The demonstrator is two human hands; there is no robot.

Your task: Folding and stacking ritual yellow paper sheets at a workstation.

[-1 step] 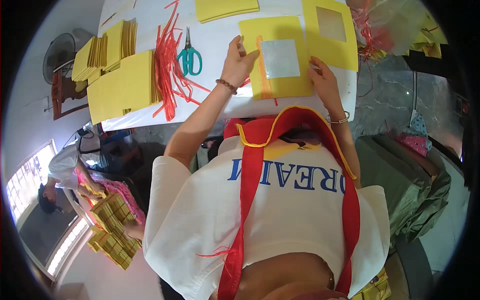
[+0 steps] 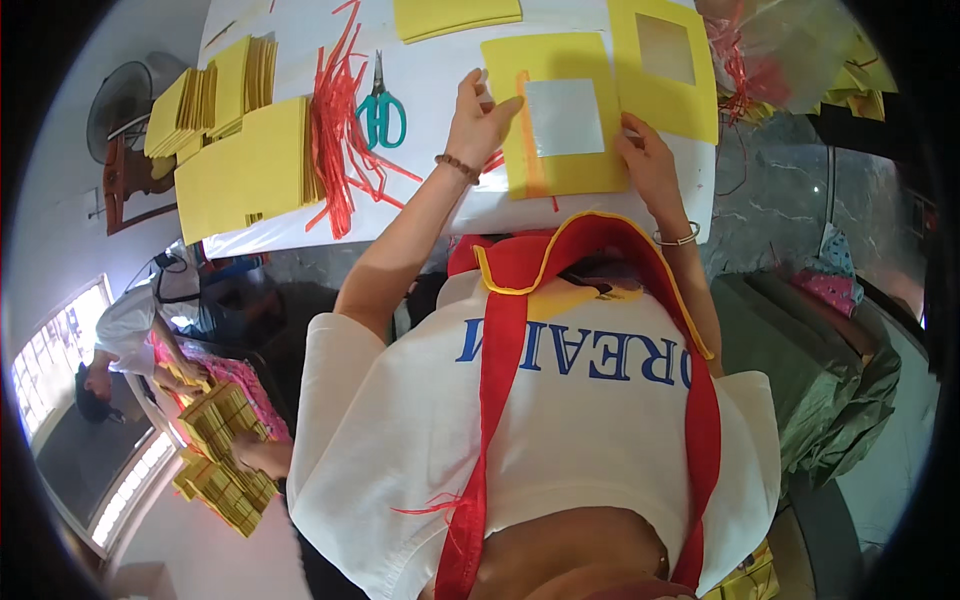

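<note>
Between my hands lies a yellow paper pad point(image 2: 570, 175) with a silvery square point(image 2: 565, 118) on its face and an orange strip point(image 2: 528, 135) down its left side. My left hand point(image 2: 482, 118) holds its left edge, thumb resting over the strip and fingers at the side. Against the right edge, my right hand point(image 2: 648, 160) has its fingers bent and gripping the side. Just right of the pad is another yellow sheet point(image 2: 625, 85) with a pale square. To my left are teal-handled scissors point(image 2: 380, 115) and a bunch of red plastic strips point(image 2: 335, 140).
Stacks of yellow paper point(image 2: 245, 150) stand at the table's left, and another yellow stack point(image 2: 455, 18) lies at the far edge. A clear bag point(image 2: 775, 50) sits beyond the right edge. At lower left, a person point(image 2: 125, 330) works by bundled yellow paper point(image 2: 225, 430).
My hands and the pad keep their places, with only a slight shift of the picture. At lower left, another hand reaches a little further left over the yellow bundles.
</note>
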